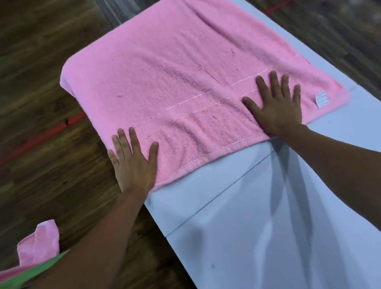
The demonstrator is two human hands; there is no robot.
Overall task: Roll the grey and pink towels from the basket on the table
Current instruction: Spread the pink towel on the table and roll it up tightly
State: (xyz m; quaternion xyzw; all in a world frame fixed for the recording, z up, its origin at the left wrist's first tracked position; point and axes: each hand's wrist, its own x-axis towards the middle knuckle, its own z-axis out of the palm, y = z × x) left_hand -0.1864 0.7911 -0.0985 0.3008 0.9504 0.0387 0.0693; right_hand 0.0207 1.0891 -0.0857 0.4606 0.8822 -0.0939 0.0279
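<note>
Pink terry towel (182,72) lies flat on table (255,220), overhanging left edge. Left hand (133,161) & right hand (276,106) press near hem, fingers spread, holding nothing. Soft, limp, prob grippy; pinch the 2 near corners.

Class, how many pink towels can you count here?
2. The spread pink towel lies on the table under the left hand and right hand; the bunched pink towel sits lower left. More may be hidden.

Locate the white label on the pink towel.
Head view: the white label sits at the near right corner of the pink towel, just right of the right hand.
</note>
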